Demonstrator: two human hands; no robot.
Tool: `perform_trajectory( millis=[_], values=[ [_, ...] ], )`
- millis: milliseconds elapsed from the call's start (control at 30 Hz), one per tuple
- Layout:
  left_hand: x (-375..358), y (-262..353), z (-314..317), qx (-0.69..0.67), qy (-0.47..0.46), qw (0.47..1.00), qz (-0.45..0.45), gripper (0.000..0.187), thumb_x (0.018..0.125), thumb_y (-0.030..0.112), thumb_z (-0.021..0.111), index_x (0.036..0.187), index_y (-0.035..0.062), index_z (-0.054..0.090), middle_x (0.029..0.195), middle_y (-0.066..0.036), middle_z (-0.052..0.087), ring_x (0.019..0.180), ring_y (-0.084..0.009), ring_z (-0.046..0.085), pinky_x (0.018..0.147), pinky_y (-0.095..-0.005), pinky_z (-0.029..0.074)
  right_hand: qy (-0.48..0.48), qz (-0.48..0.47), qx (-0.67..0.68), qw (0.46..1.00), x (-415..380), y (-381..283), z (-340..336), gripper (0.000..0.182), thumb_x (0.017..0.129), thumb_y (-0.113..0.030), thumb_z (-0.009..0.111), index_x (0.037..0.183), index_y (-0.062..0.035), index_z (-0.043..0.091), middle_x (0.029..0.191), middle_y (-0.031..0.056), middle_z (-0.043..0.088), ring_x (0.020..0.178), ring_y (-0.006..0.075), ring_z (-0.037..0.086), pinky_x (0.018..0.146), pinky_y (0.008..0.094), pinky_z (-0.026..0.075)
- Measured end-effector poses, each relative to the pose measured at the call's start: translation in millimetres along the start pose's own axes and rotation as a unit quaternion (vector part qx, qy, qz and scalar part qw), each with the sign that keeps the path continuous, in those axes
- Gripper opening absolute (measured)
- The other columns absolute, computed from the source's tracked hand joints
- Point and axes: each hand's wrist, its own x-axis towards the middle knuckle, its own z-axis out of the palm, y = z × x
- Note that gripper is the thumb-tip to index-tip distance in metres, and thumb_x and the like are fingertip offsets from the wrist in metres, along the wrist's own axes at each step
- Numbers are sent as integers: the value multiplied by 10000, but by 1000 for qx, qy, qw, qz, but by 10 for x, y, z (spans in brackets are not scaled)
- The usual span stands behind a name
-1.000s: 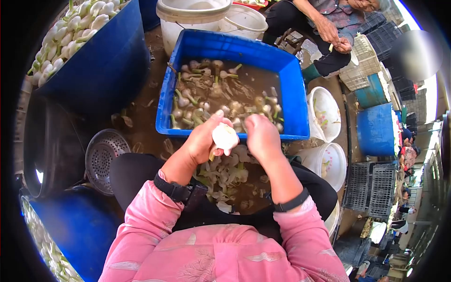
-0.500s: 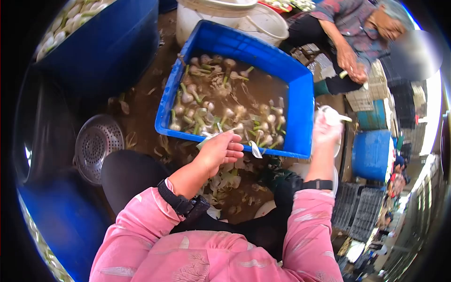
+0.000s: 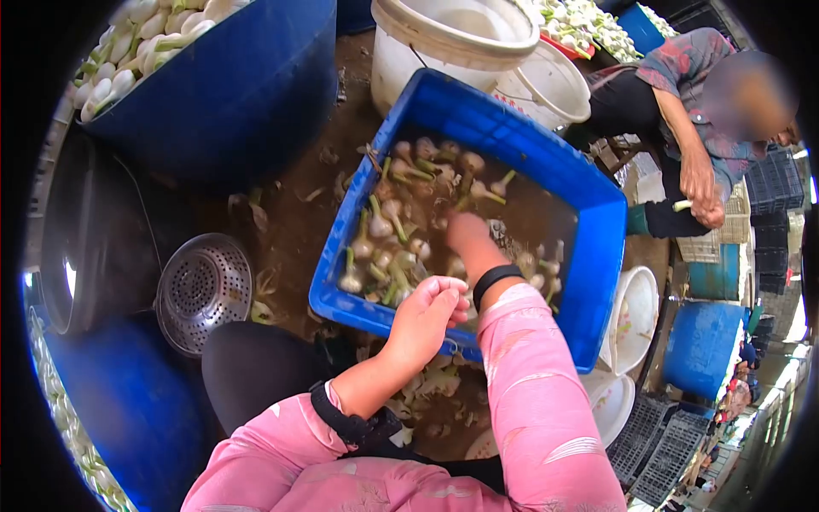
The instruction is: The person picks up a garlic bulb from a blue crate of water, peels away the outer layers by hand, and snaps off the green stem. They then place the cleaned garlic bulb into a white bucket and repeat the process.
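Note:
Several garlic bulbs (image 3: 392,212) with green stems float in brown water in a blue rectangular tub (image 3: 601,256). My right hand (image 3: 467,236) reaches into the middle of the tub among the bulbs; its fingers are hidden in the murky water. Over the tub's near edge is my left hand (image 3: 428,309), its fingers curled together; whatever they hold, if anything, is too small to make out. Peeled skins (image 3: 435,381) lie on the ground below the tub's near side.
A metal colander (image 3: 205,290) rests at the left, below a large blue bin (image 3: 247,94) heaped with garlic. White buckets (image 3: 456,43) stand behind the tub and others at its right. A person (image 3: 695,145) sits at the upper right, holding a stem.
My right hand has left the tub's right side, where it held a white bulb, and dipped into the water. My left hand's fingers have curled in. The view has shifted.

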Motion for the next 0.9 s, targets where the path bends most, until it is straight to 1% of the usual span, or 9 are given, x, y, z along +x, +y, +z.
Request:
perform_trajectory(
  millis=[100,200,267,333,467,567,667,800,900],
  values=[
    [116,35,-84,-9,10,1000,-16,253,836,201,437,1021,31,468,838,-48,534,726,-127,515,666,-249,412,-126,-74,-46,988,13,11,26,284,804,-225,430,1026,-82,534,917,133,588,825,245,575,710,351,454],
    [197,74,-82,-40,89,995,-2,287,825,194,459,1062,35,435,864,-36,525,740,-119,502,652,-235,404,-164,55,455,874,-248,63,-361,332,763,-275,500,1009,-55,537,715,72,575,613,174,558,568,273,449],
    [242,110,-97,-42,147,988,-4,430,816,261,499,1173,57,373,910,-14,510,786,-97,482,687,-239,377,-79,2,635,768,-888,-13,-726,316,812,-265,460,1006,-23,523,749,90,581,637,140,560,554,245,435],
    [270,109,-115,-90,105,990,7,442,825,305,496,1197,99,375,939,-12,515,805,-89,486,711,-243,368,-63,-78,651,752,-1456,-86,-914,294,833,-200,441,1063,-23,485,772,71,585,657,156,554,585,257,441],
    [208,164,-115,-135,-155,978,34,418,843,279,492,1191,70,394,964,-22,534,825,-91,508,737,-279,419,152,-109,471,862,-2006,-214,-766,363,846,-175,430,1166,-10,383,809,176,574,721,330,557,652,357,434],
    [75,111,-83,-65,-152,984,63,424,848,279,486,1178,29,395,1001,-45,527,886,-109,501,786,-279,406,187,-99,363,907,-2247,-239,-785,315,835,-142,415,1115,3,417,762,203,566,704,350,548,626,394,429],
    [-114,109,-59,114,-91,960,241,355,846,237,482,1121,17,435,899,-59,561,809,-143,530,730,-275,420,148,-75,322,932,-2503,-248,-913,257,805,-124,438,1027,3,459,698,181,564,667,343,546,597,415,423],
    [-361,148,-42,220,-101,941,238,377,852,238,471,1143,6,418,982,-104,556,889,-152,521,795,-270,398,267,-19,116,956,-2801,-352,-926,127,767,-131,464,828,-26,501,636,158,552,596,336,539,541,422,417],
    [-455,144,-78,165,-161,949,216,390,863,283,449,1130,0,426,1013,-79,531,913,-137,490,813,-265,385,277,-92,245,925,-2958,-230,-899,126,776,-163,471,733,-46,484,604,150,537,563,341,529,522,422,411]
  ],
)
